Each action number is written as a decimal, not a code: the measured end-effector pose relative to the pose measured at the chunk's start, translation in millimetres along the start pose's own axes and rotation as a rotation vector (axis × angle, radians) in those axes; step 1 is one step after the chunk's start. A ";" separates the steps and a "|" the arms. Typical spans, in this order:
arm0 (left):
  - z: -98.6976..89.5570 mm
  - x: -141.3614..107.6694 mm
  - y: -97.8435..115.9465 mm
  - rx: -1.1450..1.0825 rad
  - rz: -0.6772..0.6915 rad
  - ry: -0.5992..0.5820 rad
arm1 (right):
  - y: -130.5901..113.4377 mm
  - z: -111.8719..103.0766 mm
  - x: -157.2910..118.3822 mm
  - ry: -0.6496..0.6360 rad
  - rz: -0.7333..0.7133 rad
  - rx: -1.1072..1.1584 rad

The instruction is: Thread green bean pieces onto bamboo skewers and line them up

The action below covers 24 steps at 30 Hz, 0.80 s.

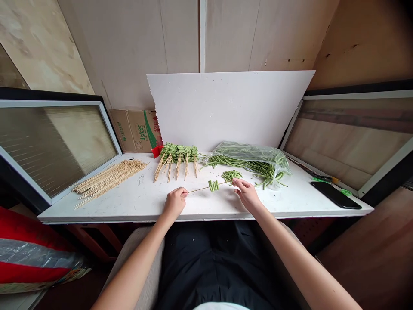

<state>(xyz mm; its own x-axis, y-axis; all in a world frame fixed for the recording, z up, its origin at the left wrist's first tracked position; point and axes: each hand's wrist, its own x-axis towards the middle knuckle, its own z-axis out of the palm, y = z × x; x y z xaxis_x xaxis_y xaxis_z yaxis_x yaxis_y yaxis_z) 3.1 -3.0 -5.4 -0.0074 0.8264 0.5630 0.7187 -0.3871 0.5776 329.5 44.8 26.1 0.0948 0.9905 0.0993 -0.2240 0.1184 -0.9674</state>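
My left hand (pixel 176 201) is closed on the blunt end of a bamboo skewer (pixel 197 189), held nearly level above the table's front. Several short pieces of green bean (pixel 213 185) are threaded crosswise on it, side by side. By the skewer's far end, my right hand (pixel 247 193) has thumb and forefinger pinched together; what lies between them is too small to tell. Just behind those fingertips is a small pile of cut green beans (pixel 231 175). Finished bean skewers (pixel 179 151) are stacked farther back, their bare sticks pointing toward me.
Loose bamboo skewers (pixel 109 178) lie at the left of the white table (pixel 193 211). A clear plastic bag (pixel 251 151) of long green beans sits at the back right. A black phone (pixel 335 195) is near the right edge. Behind stand a cardboard box (pixel 137 129) and a white board (pixel 229 107).
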 end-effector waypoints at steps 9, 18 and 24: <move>0.0 -0.7 1.4 0.000 0.026 -0.017 | 11.9 22.2 -15.0 -0.036 -0.048 -0.061; -0.1 0.3 4.3 0.000 0.037 -0.026 | 27.5 41.4 -25.2 -0.015 -0.074 -0.062; 0.7 0.2 3.7 0.012 0.007 0.003 | 27.1 40.1 -23.9 -0.005 -0.015 0.060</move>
<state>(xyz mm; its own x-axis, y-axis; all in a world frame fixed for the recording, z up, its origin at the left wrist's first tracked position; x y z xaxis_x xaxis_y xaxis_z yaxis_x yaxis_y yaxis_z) 6.2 -4.0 -3.6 -0.0040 0.8224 0.5689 0.7270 -0.3882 0.5663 282.2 27.1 6.9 0.0935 0.9890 0.1149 -0.2799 0.1369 -0.9502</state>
